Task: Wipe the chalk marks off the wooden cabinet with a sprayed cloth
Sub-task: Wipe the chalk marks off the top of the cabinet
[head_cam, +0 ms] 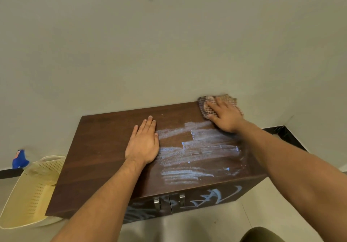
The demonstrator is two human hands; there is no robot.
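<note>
Forearms over wooden cabinet [97,147] top: wiping step
Left hand [142,144] lies flat mid-top, fingers straight, holding nothing. Right hand [225,116] presses checked cloth [210,106] with spread fingers at back right corner. Chalk smear [197,151] covers right half, so we advise overlapping strokes toward the front edge.

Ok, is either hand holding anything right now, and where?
Nothing is gripped. The right hand presses flat on the cloth at the back right corner of the cabinet; the left hand rests flat on its top.
</note>
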